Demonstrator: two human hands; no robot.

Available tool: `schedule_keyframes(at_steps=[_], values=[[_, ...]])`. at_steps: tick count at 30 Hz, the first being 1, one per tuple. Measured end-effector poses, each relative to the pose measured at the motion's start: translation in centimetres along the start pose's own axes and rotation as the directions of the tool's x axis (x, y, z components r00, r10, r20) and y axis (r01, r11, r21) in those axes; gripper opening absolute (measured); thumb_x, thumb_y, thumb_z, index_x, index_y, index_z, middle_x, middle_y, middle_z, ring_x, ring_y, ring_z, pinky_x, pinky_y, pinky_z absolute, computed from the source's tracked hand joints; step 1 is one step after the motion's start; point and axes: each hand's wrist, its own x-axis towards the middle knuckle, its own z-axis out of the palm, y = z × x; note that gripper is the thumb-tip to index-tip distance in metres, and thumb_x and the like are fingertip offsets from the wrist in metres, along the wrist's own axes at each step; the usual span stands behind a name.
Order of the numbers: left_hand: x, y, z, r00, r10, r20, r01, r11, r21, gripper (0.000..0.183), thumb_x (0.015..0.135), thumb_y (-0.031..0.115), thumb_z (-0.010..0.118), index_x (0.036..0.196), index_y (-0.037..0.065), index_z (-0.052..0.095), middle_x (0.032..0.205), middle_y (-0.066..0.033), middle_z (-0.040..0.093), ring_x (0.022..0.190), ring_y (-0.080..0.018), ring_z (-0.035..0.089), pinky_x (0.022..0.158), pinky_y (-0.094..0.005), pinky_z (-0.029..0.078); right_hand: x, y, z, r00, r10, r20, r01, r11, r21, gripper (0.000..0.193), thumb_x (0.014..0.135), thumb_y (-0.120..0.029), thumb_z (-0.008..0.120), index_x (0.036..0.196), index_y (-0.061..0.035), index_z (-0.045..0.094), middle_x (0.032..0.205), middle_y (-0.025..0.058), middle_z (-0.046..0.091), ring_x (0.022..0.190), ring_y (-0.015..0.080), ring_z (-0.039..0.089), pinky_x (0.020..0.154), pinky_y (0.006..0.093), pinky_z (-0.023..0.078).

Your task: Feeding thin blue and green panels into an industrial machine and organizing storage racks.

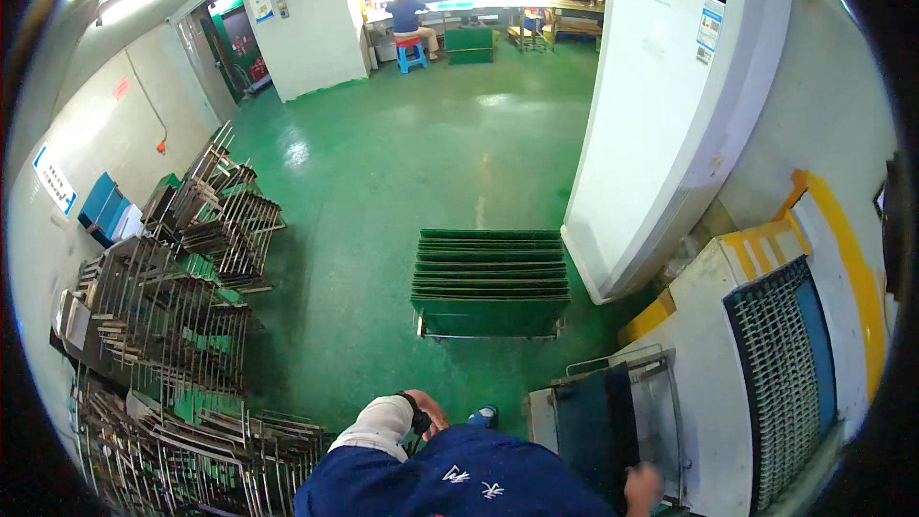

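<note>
My left hand (434, 411) is close in front of my body, below a white sleeve and a black band at the wrist. Its fingers are mostly hidden, so what they hold, if anything, does not show. At the lower right, my right hand (643, 487) is smeared by motion. It is beside a dark upright panel (603, 421) on a metal-framed cart (548, 431); whether it touches the panel I cannot tell. Ahead on the floor stands a rack of green boards (490, 312), several of them upright in a row.
Metal racks (177, 325) crowd the left wall. A tall white air conditioner (651, 115) stands at right, with a white machine bearing a roller conveyor (780, 373) nearer me. Far back, a person (407, 14) sits on a blue-and-red stool (411, 53) at a lit bench.
</note>
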Motion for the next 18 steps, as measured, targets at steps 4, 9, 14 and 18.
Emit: schedule_keyframes(at_steps=[4,9,14,18], values=[[1.4,-0.9,-1.0,0.998,0.069,-0.009,-0.068,0.996,0.059,0.044,0.082,0.050,0.065,0.114,0.020,0.064,0.105,0.0038,0.067,0.085,-0.0122,0.063,0.069,-0.0325,0.050,-0.9,-3.6,-5.2,0.998,0.069,0.009,-0.068,0.993,-0.096,0.026,0.071,-0.019,0.071,0.083,0.0030,0.065,0.076,0.0240,0.063,0.078,0.0426,0.061,0.071,0.0473,0.046],[2.5,-2.7,-1.5,0.998,0.028,-0.047,-0.032,0.997,-0.066,0.040,0.082,0.045,0.066,0.113,0.019,0.064,0.106,0.0031,0.067,0.086,-0.0127,0.063,0.070,-0.0330,0.051,-2.4,-10.6,-17.0,0.926,0.290,0.241,-0.228,0.940,-0.255,0.052,0.089,-0.042,0.059,0.120,0.0004,0.060,0.117,0.0238,0.061,0.110,0.0392,0.056,0.094,0.0431,0.043],[3.3,-1.8,-1.8,0.997,0.007,-0.075,-0.011,0.999,-0.049,0.041,0.083,0.044,0.066,0.114,0.019,0.063,0.107,0.0026,0.067,0.087,-0.0133,0.063,0.071,-0.0333,0.050,-5.7,-3.4,-19.3,0.927,0.217,-0.307,-0.246,0.968,-0.058,0.040,0.075,-0.019,0.070,0.108,0.0019,0.060,0.105,0.0227,0.059,0.095,0.0369,0.057,0.083,0.0425,0.044],[2.9,-1.7,-2.2,0.982,-0.009,-0.189,-0.015,0.992,-0.124,0.041,0.083,0.043,0.066,0.115,0.018,0.062,0.108,0.0023,0.066,0.088,-0.0137,0.062,0.072,-0.0335,0.050,-6.4,-0.1,-22.4,0.804,0.469,-0.365,-0.366,0.875,0.318,0.034,0.082,-0.022,0.069,0.110,-0.0027,0.062,0.100,0.0117,0.058,0.094,0.0266,0.052,0.084,0.0374,0.041]])
